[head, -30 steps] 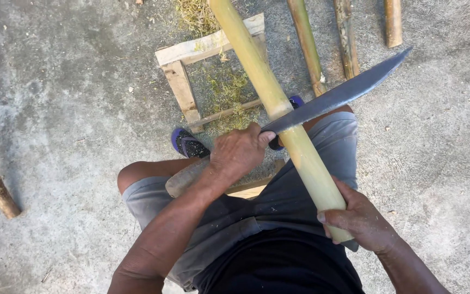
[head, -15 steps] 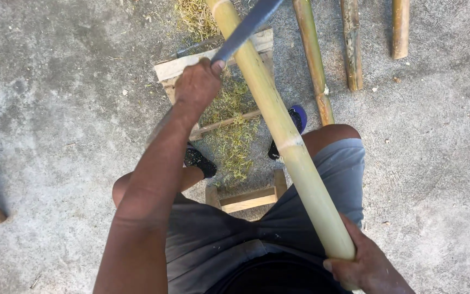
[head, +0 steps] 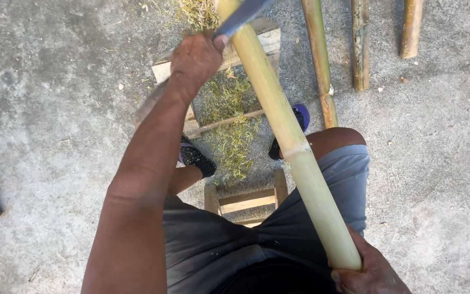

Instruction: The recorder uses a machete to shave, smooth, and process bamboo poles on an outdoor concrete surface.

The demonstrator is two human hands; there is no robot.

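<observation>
Left hand [head: 197,60] closed in a fist around the handle of a long blade [head: 240,16], which lies against the upper part of the bamboo pole [head: 284,136]. Right hand [head: 371,272] wrapped around the pole's near end, beside the thigh. Pole slants over a wooden frame [head: 161,68] littered with green shavings [head: 232,136].

Bare arms, no sleeves; grey shorts [head: 322,218]; dark shoes [head: 196,158], one with blue edge.
</observation>
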